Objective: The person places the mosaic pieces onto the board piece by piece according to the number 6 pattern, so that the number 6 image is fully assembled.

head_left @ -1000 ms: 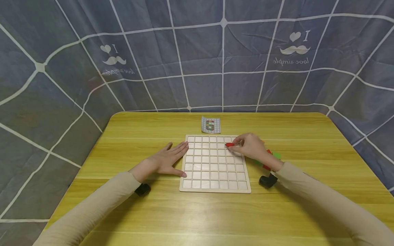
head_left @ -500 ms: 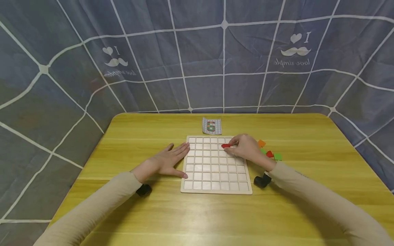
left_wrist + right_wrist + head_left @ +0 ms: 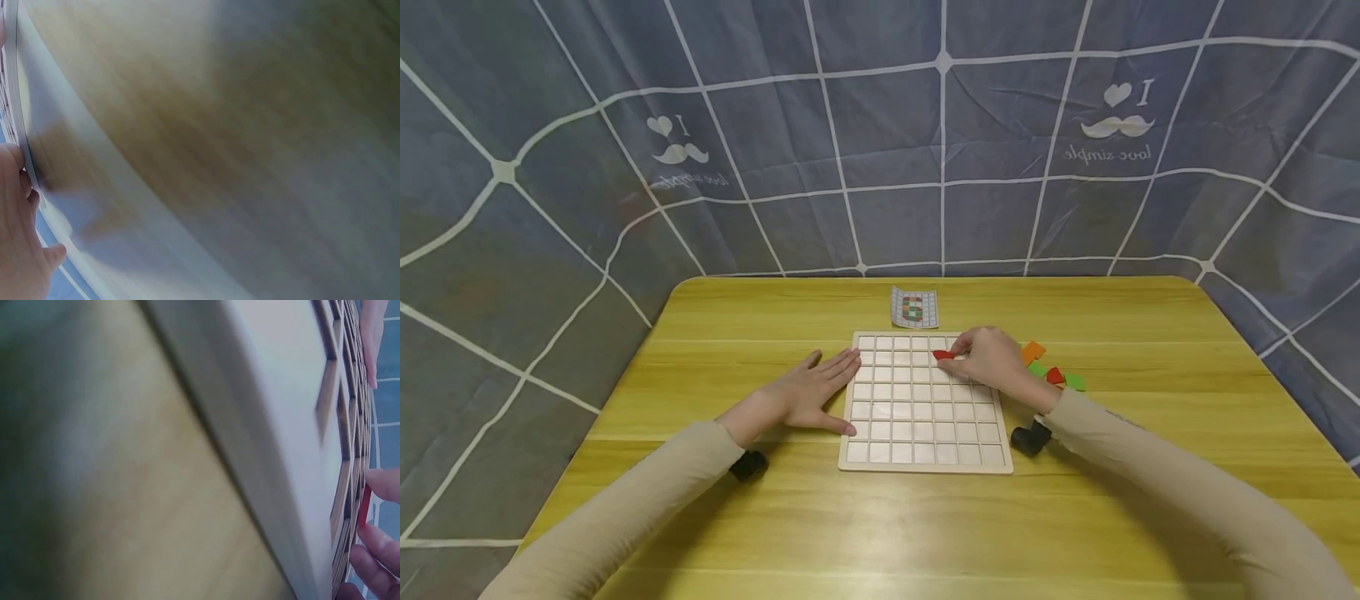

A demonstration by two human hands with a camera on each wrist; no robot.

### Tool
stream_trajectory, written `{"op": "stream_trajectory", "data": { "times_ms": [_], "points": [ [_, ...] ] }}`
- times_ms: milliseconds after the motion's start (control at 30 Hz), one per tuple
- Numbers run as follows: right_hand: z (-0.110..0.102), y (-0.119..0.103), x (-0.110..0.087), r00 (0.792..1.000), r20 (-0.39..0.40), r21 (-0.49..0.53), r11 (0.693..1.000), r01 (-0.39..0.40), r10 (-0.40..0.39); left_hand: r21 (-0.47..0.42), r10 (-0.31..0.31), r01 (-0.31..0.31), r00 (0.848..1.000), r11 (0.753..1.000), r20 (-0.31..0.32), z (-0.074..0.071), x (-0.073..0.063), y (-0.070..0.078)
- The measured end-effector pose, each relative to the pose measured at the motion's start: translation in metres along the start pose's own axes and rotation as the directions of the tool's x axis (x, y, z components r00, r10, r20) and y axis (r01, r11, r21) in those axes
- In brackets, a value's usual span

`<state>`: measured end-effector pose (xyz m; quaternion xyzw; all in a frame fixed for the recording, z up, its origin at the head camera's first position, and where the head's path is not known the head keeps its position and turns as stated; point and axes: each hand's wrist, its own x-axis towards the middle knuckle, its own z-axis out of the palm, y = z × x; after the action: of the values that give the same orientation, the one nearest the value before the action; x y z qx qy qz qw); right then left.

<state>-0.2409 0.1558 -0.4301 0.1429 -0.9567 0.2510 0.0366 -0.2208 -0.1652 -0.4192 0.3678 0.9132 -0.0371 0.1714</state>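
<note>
A pale wooden grid board (image 3: 923, 408) lies flat on the table, its square cells bare where they show. My right hand (image 3: 996, 360) pinches a small red tile (image 3: 943, 355) between thumb and fingers over the second row from the far edge. In the right wrist view the red tile (image 3: 365, 505) shows edge-on between the fingertips, close to the grid; whether it touches cannot be told. My left hand (image 3: 808, 393) is spread flat, its fingertips and thumb resting on the board's left edge. The left wrist view has that hand (image 3: 22, 231) at the rim.
Loose tiles lie right of the board: orange (image 3: 1033, 352), red (image 3: 1055, 376) and green (image 3: 1074, 382), partly behind the right forearm. A small printed card (image 3: 914, 308) with a coloured grid pattern lies beyond the board. A grey checked curtain (image 3: 895, 167) hangs behind the wooden table (image 3: 880, 533).
My right hand has moved a little to the left across the board with the red tile, uncovering more loose tiles at the right. My left hand has stayed in place.
</note>
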Motion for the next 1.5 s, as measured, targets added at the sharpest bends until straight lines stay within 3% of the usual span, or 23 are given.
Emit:
{"op": "stream_trajectory", "data": {
  "times_ms": [867, 1500],
  "points": [
    [0.0011, -0.0054, 0.0031, 0.999, 0.036, 0.058, 0.998, 0.008, -0.01, 0.003, 0.005, -0.005, 1.0, 1.0, -0.008, 0.0014, 0.0006, -0.0013],
    [-0.0037, -0.0013, -0.0002, 1.0, 0.017, 0.09, 0.996, 0.003, -0.004, -0.004, -0.003, 0.003, 1.0, 1.0, 0.012, 0.0013, 0.0008, -0.0024]
  ]
}}
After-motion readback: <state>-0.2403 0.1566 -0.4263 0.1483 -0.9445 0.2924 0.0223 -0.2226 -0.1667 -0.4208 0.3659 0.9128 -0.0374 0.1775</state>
